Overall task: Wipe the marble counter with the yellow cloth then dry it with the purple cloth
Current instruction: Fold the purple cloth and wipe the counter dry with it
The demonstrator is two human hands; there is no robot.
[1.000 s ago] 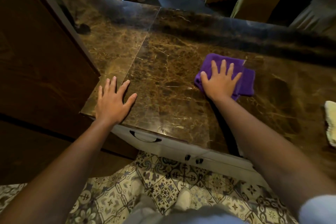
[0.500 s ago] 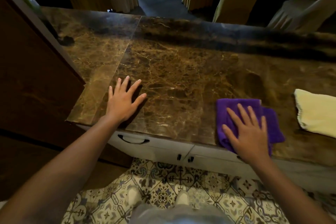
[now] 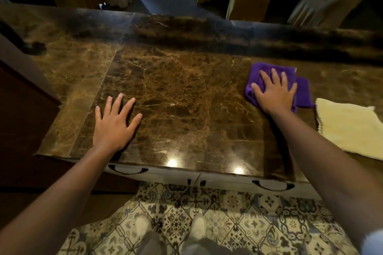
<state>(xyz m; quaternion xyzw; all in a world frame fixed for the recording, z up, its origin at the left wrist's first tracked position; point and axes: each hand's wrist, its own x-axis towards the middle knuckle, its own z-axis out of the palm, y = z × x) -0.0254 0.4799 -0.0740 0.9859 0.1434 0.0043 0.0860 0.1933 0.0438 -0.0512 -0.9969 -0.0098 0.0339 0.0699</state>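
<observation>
Marble counter (image 3: 186,97): broad bare stretch between left hand (image 3: 115,123), flat near the front edge, and right hand (image 3: 274,91), flat on purple cloth (image 3: 302,91). Rightward way blocked by yellow cloth (image 3: 348,128), just beside the purple one. Far strip along the back edge open.

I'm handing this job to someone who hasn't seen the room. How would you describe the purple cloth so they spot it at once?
Start at the brown marble counter and look to its right side. The purple cloth lies bunched there, pressed flat under the right hand. Its close neighbour, the yellow cloth, lies nearer the front edge, pale and untouched, while the left hand rests on bare marble.
</observation>
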